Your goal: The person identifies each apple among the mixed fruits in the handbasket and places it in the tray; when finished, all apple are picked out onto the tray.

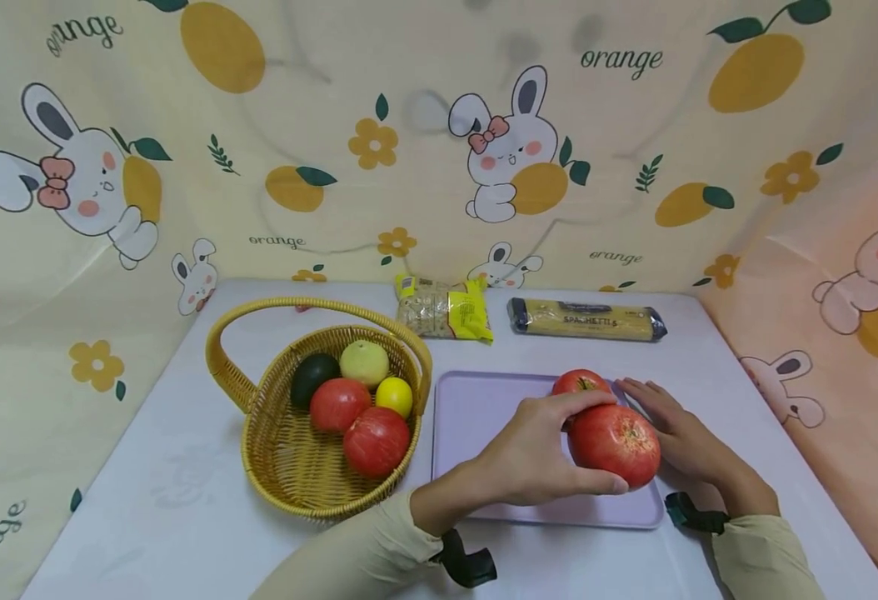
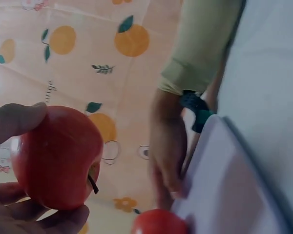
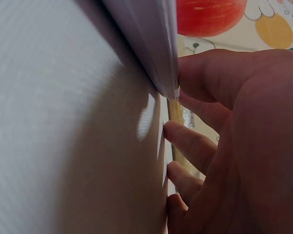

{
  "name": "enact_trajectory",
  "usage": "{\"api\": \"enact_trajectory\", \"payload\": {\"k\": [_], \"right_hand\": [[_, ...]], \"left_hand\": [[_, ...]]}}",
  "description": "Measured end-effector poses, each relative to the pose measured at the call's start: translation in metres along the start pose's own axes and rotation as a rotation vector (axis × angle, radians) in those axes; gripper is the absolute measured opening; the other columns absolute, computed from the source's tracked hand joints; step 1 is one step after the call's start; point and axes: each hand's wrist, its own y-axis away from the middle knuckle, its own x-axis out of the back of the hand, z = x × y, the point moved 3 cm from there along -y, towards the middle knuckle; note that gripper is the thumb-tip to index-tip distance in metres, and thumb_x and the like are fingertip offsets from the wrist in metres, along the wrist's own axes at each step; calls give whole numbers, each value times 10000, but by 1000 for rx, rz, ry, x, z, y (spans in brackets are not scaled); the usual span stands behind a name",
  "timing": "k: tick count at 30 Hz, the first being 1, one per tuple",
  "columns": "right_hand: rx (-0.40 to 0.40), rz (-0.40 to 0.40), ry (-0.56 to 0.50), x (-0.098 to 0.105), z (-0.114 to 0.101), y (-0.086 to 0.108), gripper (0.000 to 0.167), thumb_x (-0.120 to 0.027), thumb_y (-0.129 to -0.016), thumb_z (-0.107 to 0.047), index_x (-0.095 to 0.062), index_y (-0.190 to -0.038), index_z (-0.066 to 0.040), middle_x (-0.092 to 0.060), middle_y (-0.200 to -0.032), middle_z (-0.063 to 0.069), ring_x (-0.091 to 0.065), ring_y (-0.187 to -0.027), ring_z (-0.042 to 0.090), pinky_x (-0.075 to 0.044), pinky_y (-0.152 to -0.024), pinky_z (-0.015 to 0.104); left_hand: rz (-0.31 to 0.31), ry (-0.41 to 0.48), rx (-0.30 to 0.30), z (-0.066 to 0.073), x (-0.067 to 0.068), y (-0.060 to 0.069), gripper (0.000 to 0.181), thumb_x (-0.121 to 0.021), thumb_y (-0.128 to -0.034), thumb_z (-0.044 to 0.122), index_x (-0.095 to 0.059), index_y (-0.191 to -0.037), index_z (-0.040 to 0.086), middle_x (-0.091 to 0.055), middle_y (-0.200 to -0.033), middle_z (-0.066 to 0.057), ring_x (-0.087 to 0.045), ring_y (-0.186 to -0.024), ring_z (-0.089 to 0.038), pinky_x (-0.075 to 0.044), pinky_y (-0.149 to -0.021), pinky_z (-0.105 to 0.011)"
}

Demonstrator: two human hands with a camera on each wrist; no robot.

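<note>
apple point(image 1: 615, 446), red and glossy, sits in our left hand point(image 1: 536, 450), held up above the right part of the lilac tray point(image 1: 476, 408). our left thumb curves round its near side and the fingers wrap its far side, pinching it between them; from the left wrist we can see its short dark stem. just behind it we see a 2nd red fruit point(image 1: 580, 381) at the tray's right side, partly hidden by our left hand and the apple.

our right hand point(image 1: 682, 433) rests beside the tray's right edge. from the right wrist we see 1 digit touching the rim, while the others are a little spread and bent, their tips down by the white table point(image 1: 184, 500).

to the left of the tray we have a woven basket point(image 1: 259, 479) with a tall arched handle point(image 1: 319, 304). in it lie a dark green fruit point(image 1: 311, 379), a pale green round fruit point(image 1: 365, 364), a small yellow fruit point(image 1: 394, 397) and 2 red fruits point(image 1: 377, 442), grouped toward the back and right. at the back of the table we see a clear and yellow bag point(image 1: 442, 308) and, to its right, a spaghetti pack point(image 1: 587, 320) lying flat. we wear light sleeves point(image 1: 364, 550) and dark wrist straps point(image 1: 469, 565).
</note>
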Motion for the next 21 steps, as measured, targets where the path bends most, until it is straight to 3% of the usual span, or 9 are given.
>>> {"api": "enact_trajectory", "payload": {"k": [7, 11, 21], "right_hand": [[21, 2, 17, 0, -1, -1, 755, -658, -1092, -376, -305, -1745, -238, -279, -1760, 296, -114, -1611, 630, -274, -1052, 947], [32, 9, 31, 1, -1, -1, 756, -662, -1091, -363, -306, -1743, -226, -277, -1756, 310, -124, -1609, 633, -257, -1058, 952], [15, 9, 41, 0, -2, 0, 743, -644, -1097, -369, -305, -1744, -236, -271, -1754, 316, -134, -1607, 633, -273, -1057, 941]], "left_hand": [[-46, -20, 137, -22, -16, -5, 770, -952, -852, 306, -612, -1536, 207, -698, -1398, 75, -577, -1202, 28, -559, -886, -115], [-49, -52, 172, -33, -24, -8, 757, -964, -835, 312, -636, -1510, 210, -718, -1367, 90, -591, -1191, 27, -555, -897, -121], [-83, -24, 279, -60, -40, -13, 753, -963, -837, 296, -633, -1508, 202, -711, -1358, 118, -606, -1164, 27, -580, -937, -175]]}}
